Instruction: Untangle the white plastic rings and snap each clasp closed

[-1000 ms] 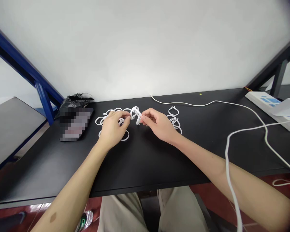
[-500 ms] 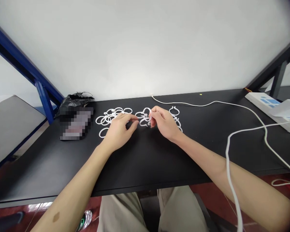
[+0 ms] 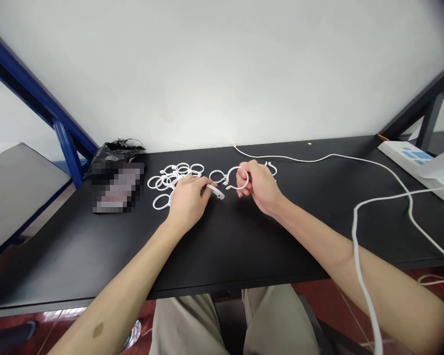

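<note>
My left hand (image 3: pixel 190 195) pinches a white plastic ring (image 3: pixel 217 192) between thumb and fingertips, seen nearly edge-on. My right hand (image 3: pixel 258 183) is closed on another white ring (image 3: pixel 230 170), held upright with its small knobbed ends at the lower left. A loose ring (image 3: pixel 216 171) lies on the table between my hands. Beside and partly behind my left hand is a pile of similar rings (image 3: pixel 163 182), some overlapping. More rings (image 3: pixel 274 169) show behind my right hand, mostly hidden by it.
The black table (image 3: pixel 222 246) stands against a pale wall. A white cable (image 3: pixel 329 156) runs across its back, and a nearer loop passes over my right forearm. A black plastic bag (image 3: pixel 114 153) sits left, beside a blurred item (image 3: pixel 118 190). A white box (image 3: pixel 410 158) lies right.
My left hand now has a ring in its fingers, where its fingertips were apart before. My right hand has shifted slightly right, and its ring has turned to show its full circle.
</note>
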Tool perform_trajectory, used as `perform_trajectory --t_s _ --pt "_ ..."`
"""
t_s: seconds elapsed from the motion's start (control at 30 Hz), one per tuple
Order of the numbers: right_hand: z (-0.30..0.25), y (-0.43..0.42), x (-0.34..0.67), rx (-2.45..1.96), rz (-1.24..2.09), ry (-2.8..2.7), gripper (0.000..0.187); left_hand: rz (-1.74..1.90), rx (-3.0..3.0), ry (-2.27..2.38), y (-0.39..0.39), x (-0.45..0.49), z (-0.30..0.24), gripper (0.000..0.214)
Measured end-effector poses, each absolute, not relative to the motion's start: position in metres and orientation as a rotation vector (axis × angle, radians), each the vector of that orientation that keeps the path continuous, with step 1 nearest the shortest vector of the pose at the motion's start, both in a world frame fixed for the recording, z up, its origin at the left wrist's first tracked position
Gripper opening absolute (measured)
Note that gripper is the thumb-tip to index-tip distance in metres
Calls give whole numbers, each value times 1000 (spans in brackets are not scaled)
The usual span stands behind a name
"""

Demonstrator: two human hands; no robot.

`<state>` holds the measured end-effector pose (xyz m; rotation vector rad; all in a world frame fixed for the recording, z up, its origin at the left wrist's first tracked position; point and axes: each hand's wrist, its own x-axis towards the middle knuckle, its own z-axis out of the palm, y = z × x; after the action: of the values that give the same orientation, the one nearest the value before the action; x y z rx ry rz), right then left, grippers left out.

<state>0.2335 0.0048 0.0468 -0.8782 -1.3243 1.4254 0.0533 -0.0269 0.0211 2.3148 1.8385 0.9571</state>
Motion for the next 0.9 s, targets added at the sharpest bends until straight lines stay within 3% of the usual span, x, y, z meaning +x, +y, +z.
perform_trajectory --t_s 0.17,0.4,0.53,0.67,0.9 --pt "48 8 237 -908 1330 -1311 30 950 2341 1750 -26 53 19 16" --pt "42 4 240 -1039 582 -1894 22 819 2374 1611 -29 50 20 33" --pt "41 0 240 -996 413 -2148 12 801 2249 1583 -35 51 28 42" --pt "40 0 240 -934 288 -2271 10 967 2013 1489 -37 54 33 49" --pt "38 -1 239 -779 226 -2371 17 1376 1336 1182 -28 50 32 31"
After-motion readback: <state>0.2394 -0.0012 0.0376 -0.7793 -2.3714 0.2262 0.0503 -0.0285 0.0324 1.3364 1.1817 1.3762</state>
